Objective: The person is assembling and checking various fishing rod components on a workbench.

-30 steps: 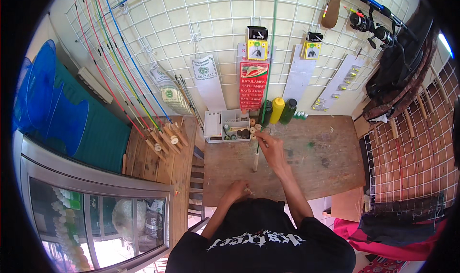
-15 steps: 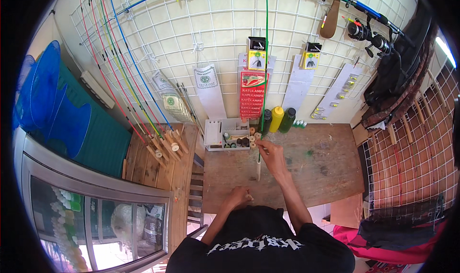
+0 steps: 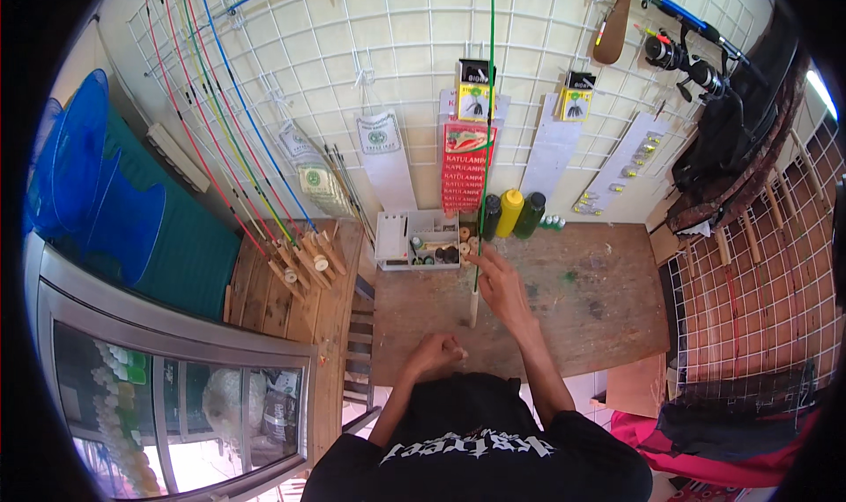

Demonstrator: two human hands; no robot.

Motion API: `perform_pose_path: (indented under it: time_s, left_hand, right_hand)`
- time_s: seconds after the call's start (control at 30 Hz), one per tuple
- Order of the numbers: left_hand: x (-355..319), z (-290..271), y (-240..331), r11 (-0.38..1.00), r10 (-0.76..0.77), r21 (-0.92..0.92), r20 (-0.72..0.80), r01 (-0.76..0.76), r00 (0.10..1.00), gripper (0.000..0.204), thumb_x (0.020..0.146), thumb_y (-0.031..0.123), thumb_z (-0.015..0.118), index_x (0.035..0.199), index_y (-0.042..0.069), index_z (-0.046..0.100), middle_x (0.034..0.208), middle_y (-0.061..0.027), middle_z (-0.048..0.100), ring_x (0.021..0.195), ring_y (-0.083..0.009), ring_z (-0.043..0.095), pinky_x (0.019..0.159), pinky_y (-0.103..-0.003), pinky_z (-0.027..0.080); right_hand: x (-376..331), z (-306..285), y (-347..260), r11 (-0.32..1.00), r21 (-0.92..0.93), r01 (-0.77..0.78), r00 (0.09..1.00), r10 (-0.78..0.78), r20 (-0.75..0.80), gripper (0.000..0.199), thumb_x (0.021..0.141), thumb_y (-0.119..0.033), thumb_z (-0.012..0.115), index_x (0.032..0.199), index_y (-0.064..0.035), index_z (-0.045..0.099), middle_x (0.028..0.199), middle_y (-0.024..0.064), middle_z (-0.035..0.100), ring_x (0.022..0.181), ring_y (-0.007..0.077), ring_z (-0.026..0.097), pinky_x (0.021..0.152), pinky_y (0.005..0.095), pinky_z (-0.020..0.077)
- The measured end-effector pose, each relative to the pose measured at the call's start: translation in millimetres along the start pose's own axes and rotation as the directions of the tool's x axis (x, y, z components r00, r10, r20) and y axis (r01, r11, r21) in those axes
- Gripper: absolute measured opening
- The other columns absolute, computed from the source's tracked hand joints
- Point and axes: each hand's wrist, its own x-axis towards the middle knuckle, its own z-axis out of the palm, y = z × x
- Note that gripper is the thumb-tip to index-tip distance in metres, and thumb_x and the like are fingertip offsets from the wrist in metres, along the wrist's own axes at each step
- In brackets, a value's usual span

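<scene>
A thin green fishing rod (image 3: 487,163) runs from the top of the picture down to a pale handle (image 3: 474,310) on the wooden table. My right hand (image 3: 505,292) reaches forward beside the rod, fingers stretched towards several small round wooden pieces (image 3: 464,248) with holes. Its fingertips overlap the rod; whether they touch it or a wooden piece is unclear. Near the table's front edge, my left hand (image 3: 435,352) is closed, fingers curled together. What it holds, if anything, is too small to name.
A white compartment box (image 3: 393,238) holding small parts stands left of the wooden pieces. Behind are a yellow bottle (image 3: 508,215) and dark bottles (image 3: 530,217). More rods with wooden handles (image 3: 322,262) lean at the left. A white wire grid (image 3: 397,44) covers the wall.
My right hand's fingers have gone from a pinch near the rod to stretched towards the wooden pieces. My left hand has turned and lifted slightly, fingers still curled.
</scene>
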Motion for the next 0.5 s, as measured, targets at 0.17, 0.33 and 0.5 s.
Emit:
perform_pose_path:
  time_s: [0.17, 0.33, 0.5]
  left_hand:
    - [-15, -15, 20, 0.919, 0.159, -0.335, -0.166, -0.207, 0.973, 0.020, 0.081, 0.018, 0.070, 0.091, 0.003, 0.064, 0.079, 0.0015, 0.064, 0.069, -0.0042, 0.054, 0.061, -0.021, 0.042]
    - [-21, -21, 39, 0.822, 0.164, -0.511, -0.210, -0.251, 0.964, 0.018, 0.082, 0.013, 0.070, 0.094, 0.002, 0.062, 0.081, 0.0005, 0.063, 0.069, -0.0038, 0.052, 0.062, -0.020, 0.041]
    - [-31, -24, 45, 0.829, 0.207, -0.495, -0.160, -0.260, 0.965, 0.019, 0.082, 0.011, 0.070, 0.096, 0.002, 0.062, 0.082, -0.0005, 0.063, 0.072, -0.0041, 0.053, 0.064, -0.019, 0.041]
  right_hand:
    - [-28, -3, -18, 0.997, 0.080, 0.001, 0.988, 0.011, -0.151, 0.049, 0.072, 0.013, 0.052, 0.113, -0.0110, 0.062, 0.137, 0.0203, 0.038, 0.119, 0.0344, 0.047, 0.093, 0.0406, 0.0441]
    - [-69, 5, -6, 0.974, 0.228, 0.003, 0.998, -0.016, 0.053, 0.045, 0.071, 0.012, 0.052, 0.111, -0.0072, 0.063, 0.126, 0.0156, 0.050, 0.112, 0.0316, 0.051, 0.095, 0.0389, 0.0417]
    - [-80, 9, -10, 0.955, 0.263, 0.141, 0.960, -0.197, 0.200, 0.036, 0.074, 0.004, 0.056, 0.108, -0.0055, 0.063, 0.116, 0.0097, 0.059, 0.110, 0.0289, 0.053, 0.094, 0.0388, 0.0411]
